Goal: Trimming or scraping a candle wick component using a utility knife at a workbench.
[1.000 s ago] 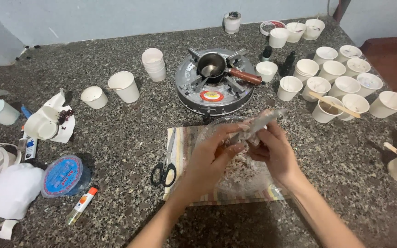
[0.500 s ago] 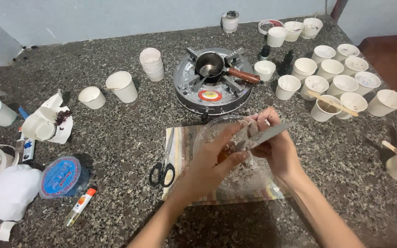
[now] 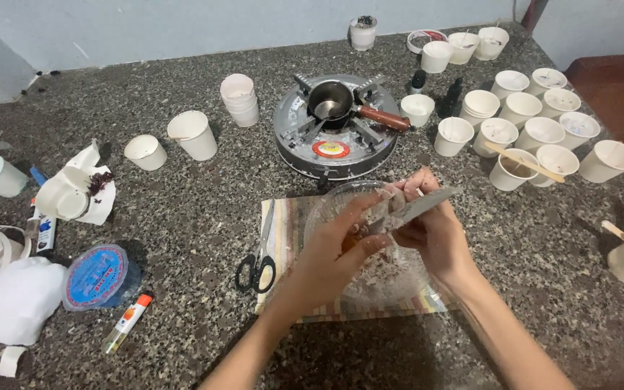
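While my left hand [image 3: 337, 249] pinches a pale lump, my right hand [image 3: 435, 231] grips a blade [image 3: 424, 204] against it, above the bowl [image 3: 388, 278].

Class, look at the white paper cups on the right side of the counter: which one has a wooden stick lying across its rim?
The cup nearest the gas stove's right front, with a flat wooden stick across its rim; neighbouring cups have none.

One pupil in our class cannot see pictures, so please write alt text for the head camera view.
Two bare hands, left hand and right hand, hold a flat grey blade over a clear bowl on a striped mat, black-handled scissors beside it. Behind stands a round metal stove with a small pot, and many white paper cups crowd the speckled stone table.
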